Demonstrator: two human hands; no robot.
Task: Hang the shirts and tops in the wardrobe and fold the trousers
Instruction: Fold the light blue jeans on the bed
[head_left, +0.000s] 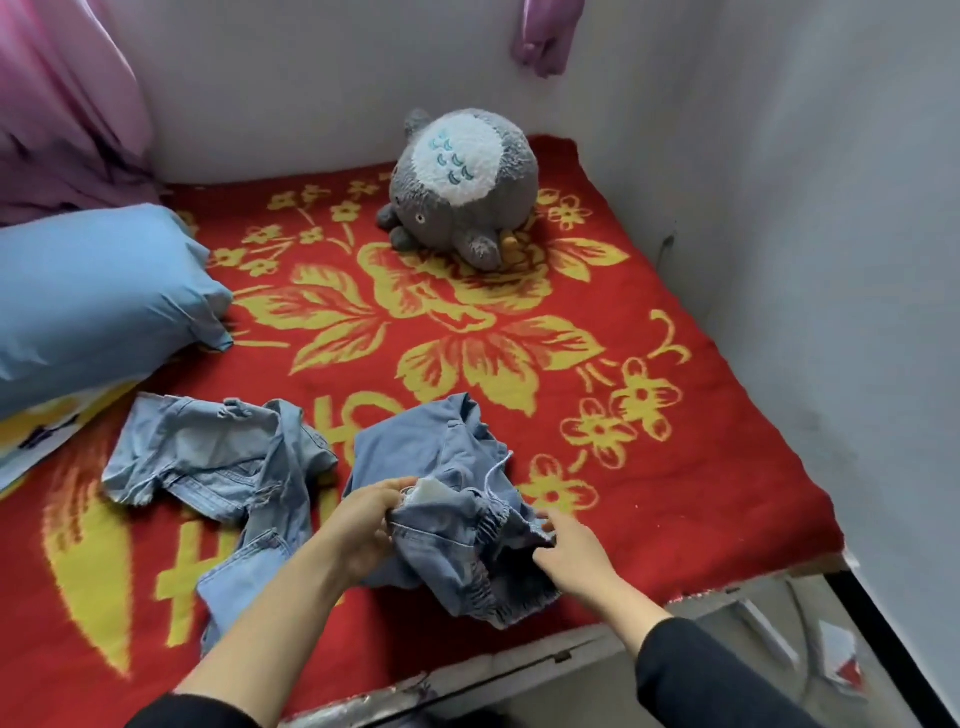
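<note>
Fingers (388, 491) of the left hand (363, 525) are curled round the bunched waistband of the blue denim trousers (415, 452). A white inner label or lining is seen just beside the fingertips. Fingers (545, 524) of the right hand (574, 548) are closed on the elastic edge of the same waistband, thumb underneath. The waistband is held slightly raised between both hands, and the rest of the trousers is left crumpled on the red and yellow blanket (675, 467).

Positions are recorded against the grey plush toy (462, 187), which is lying by the far wall. The trousers are located well apart from the toy, on the near side. A second, paler denim garment (208, 452) is spread nearer than the toy and to its left, just beside the trousers; contact between them cannot be confirmed. A blue pillow (93, 296) is placed left of the toy. Pink cloth (67, 104) is noted further left.
</note>
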